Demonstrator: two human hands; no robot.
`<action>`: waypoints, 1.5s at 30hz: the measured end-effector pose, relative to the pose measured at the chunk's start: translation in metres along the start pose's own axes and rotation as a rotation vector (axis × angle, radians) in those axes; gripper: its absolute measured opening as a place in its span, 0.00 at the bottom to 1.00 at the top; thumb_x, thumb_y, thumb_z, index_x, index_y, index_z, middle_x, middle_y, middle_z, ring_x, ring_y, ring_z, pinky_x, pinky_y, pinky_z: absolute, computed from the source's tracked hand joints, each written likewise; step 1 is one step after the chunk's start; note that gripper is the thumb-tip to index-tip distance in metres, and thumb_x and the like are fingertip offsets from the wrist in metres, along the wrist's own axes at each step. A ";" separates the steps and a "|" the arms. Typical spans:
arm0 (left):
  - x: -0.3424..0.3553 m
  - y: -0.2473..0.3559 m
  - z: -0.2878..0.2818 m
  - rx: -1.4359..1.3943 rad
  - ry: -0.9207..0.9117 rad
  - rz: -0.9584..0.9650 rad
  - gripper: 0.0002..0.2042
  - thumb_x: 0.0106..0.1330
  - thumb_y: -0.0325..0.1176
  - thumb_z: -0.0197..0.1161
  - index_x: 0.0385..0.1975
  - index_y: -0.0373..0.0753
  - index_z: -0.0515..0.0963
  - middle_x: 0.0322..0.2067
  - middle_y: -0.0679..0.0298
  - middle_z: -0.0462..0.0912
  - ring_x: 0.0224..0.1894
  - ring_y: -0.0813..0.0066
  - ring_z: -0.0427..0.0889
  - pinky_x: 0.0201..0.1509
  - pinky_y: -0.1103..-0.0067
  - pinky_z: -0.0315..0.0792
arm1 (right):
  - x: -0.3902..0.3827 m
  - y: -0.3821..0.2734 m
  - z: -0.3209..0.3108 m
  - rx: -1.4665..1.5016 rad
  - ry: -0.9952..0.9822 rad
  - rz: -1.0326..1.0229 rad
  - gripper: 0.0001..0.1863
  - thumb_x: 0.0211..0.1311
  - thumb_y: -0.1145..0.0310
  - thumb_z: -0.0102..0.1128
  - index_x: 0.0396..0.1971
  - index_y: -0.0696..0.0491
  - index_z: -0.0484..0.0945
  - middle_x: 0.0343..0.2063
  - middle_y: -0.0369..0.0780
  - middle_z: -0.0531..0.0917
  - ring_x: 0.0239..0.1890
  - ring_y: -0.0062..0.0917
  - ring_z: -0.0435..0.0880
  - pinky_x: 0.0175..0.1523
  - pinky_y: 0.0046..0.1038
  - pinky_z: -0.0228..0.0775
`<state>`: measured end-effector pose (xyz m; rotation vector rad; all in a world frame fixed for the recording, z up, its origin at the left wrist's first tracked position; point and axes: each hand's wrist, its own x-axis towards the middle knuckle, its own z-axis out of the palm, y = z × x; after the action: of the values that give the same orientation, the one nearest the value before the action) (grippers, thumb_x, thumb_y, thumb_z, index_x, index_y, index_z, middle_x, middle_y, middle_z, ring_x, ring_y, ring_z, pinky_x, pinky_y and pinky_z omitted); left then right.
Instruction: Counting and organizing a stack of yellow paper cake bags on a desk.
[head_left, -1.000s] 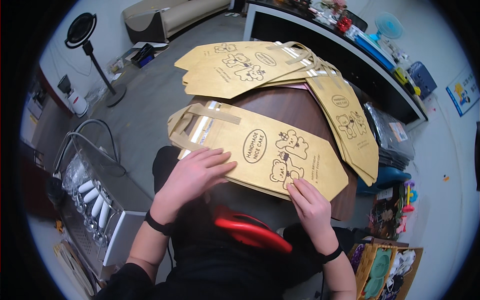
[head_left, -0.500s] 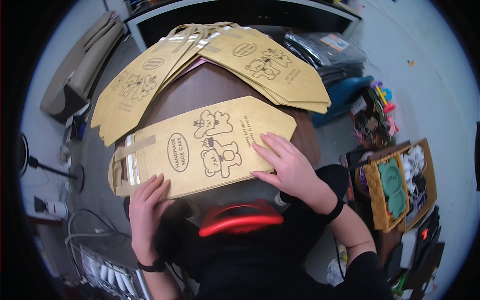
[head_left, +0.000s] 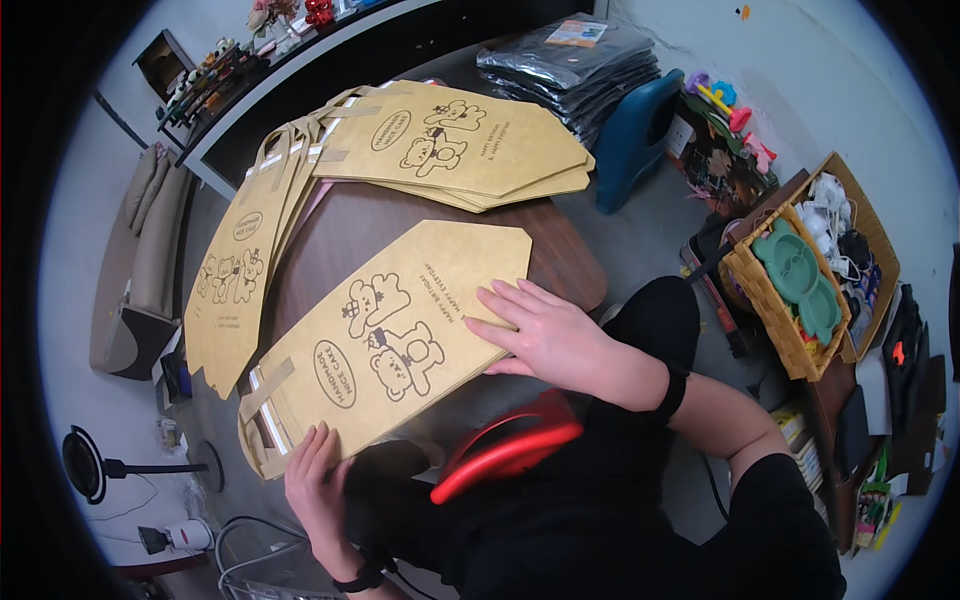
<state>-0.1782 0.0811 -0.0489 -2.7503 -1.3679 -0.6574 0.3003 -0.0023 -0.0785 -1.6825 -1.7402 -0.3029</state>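
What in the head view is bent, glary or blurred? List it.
Head view: fisheye bends the dark shelf edge and blacks out the corners; even, soft light, with faint glare on the red band; the flat paper bag and both hands, left, right, look sharp.

A: Bright, even indoor light, no hard shadows, only soft shade under the right hand (head_left: 560,340) on the bag (head_left: 390,340).

B: Centre's sharp, print crisp. Fisheye bends the shelf (head_left: 300,60) at 11 o'clock, black vignette all round, slight softness at 3 and 9.
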 end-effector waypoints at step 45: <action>-0.034 0.073 0.005 -0.117 0.304 -0.029 0.25 0.71 0.16 0.81 0.69 0.36 0.95 0.62 0.52 1.00 0.68 0.45 0.96 0.76 0.57 0.86 | 0.149 0.180 -0.012 -0.373 -0.294 -0.301 0.19 0.85 0.71 0.63 0.68 0.56 0.90 0.48 0.50 0.99 0.48 0.48 1.02 0.50 0.48 0.95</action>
<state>-0.1391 0.0107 -0.0525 -2.5748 -1.3410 -1.1354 0.4854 0.1317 -0.0308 -1.7860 -2.2751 -0.5694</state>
